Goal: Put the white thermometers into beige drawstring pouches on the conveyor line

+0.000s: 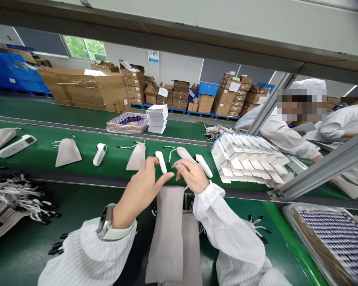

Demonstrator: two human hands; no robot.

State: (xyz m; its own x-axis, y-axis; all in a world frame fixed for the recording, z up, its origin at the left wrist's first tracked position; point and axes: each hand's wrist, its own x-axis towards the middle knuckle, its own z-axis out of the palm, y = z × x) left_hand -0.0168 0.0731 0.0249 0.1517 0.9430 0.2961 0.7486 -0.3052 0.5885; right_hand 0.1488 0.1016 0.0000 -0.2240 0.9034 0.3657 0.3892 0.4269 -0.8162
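Observation:
My left hand (141, 190), a watch on its wrist, has thumb and forefinger apart and holds nothing. Just past its fingers a white handheld thermometer (161, 162) lies on the green belt. Close by on the right, my right hand (193, 174) has loosely curled fingers with nothing visible in them. Beyond it lie a second white thermometer (203, 166) and a grey drawstring pouch (184, 154), partly hidden by the hand. Below both hands a long grey pouch (167, 234) lies flat over more grey pouches (191, 246). A bit of white cord shows under my right hand.
More pouches (68, 153) and thermometers (100, 154) lie along the belt to the left. White open-ended boxes (247, 159) are stacked at right. Battery trays stand at back (127, 121) and right (334, 234). A metal post (310, 171) rises at right; co-workers (286, 131) sit beyond.

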